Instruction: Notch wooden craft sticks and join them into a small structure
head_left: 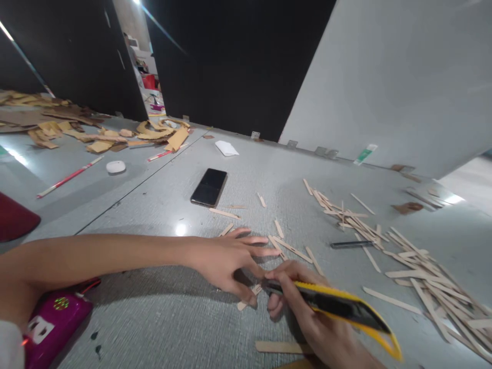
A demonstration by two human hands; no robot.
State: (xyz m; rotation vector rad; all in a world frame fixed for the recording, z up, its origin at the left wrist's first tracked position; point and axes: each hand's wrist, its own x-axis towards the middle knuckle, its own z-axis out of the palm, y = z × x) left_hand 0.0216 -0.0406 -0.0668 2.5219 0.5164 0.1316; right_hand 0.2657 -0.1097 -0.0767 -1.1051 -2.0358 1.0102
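My left hand [230, 259] lies on the grey table, fingers stretched out, thumb and fingertips pressing down a short wooden stick [249, 297]. My right hand [307, 307] is closed around a yellow and black utility knife [338, 305], whose tip meets the stick right beside my left thumb. Loose wooden sticks [288, 248] lie just beyond my fingers, and one more stick [279, 347] lies near my right wrist.
A large pile of wooden sticks [415, 266] spreads to the right, with a dark pen-like object [350, 244] in it. A black phone [209, 187] lies ahead. Cardboard scraps [103, 136] cover the far left. A magenta device [54, 320] sits under my left forearm.
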